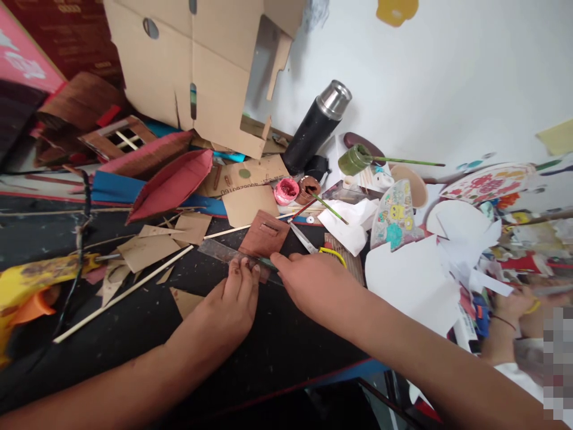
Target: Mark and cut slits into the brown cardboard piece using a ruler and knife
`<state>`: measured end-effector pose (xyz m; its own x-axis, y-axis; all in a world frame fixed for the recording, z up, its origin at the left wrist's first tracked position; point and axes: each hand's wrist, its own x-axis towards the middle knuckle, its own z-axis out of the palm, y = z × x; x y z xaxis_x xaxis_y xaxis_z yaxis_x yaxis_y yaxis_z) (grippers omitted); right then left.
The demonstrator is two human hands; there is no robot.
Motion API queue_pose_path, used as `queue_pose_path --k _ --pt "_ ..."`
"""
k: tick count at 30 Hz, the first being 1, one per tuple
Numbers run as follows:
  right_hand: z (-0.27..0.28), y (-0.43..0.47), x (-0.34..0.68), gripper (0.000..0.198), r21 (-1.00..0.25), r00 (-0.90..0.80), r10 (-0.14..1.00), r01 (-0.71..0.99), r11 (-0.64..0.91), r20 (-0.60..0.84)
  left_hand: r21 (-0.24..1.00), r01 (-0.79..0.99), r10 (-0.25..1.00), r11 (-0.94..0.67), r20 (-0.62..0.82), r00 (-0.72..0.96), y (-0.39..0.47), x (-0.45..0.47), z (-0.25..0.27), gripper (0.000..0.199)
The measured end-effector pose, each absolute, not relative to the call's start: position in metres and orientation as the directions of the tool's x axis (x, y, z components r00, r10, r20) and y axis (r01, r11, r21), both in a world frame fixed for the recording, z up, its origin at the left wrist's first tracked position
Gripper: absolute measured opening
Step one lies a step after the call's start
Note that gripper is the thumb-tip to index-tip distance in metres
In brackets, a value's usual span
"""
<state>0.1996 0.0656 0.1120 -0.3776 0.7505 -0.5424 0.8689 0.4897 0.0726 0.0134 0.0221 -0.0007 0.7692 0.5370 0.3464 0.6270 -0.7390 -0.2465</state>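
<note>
My left hand [230, 304] is closed, its bent fingertips pressing a clear ruler [215, 251] down against the black tabletop. Beyond the ruler lies a square of brown-painted cardboard [264, 235] with a small raised strip on it; the ruler crosses its near edge. My right hand [313, 283] is closed at that same edge, close to the left fingertips. A thin greenish bit shows by its fingers, but most of what it grips is hidden. Scissors with yellow handles [332, 255] lie just past the right hand, beside a strip of corrugated cardboard [351, 257].
Paint pots, pink [286, 190] and brown [308, 188], stand behind, near a tilted-looking black flask [313, 125]. A glue gun [40, 286], wooden stick [125, 292] and cardboard scraps [147, 254] lie left. White paper [412, 280] lies right; another person's hand [513, 304] is beyond.
</note>
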Motion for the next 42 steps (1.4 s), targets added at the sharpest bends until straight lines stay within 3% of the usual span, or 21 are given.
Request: queue_pose_path --k 15,34,42 --pt "0.117 0.06 0.206 0.03 0.096 -0.371 0.736 0.857 0.506 -0.566 -0.245 0.632 0.54 -0.735 0.354 0.764 0.023 0.012 0.002 0.048" --pt "0.124 0.06 0.197 0.04 0.137 -0.301 0.724 0.867 0.478 -0.621 -0.269 0.618 0.524 -0.738 0.349 0.777 0.023 0.014 0.001 0.048" --pt "0.134 0.06 0.205 0.026 0.108 -0.3 0.744 0.889 0.445 -0.597 -0.248 0.626 0.531 -0.739 0.358 0.768 0.022 0.014 0.001 0.047"
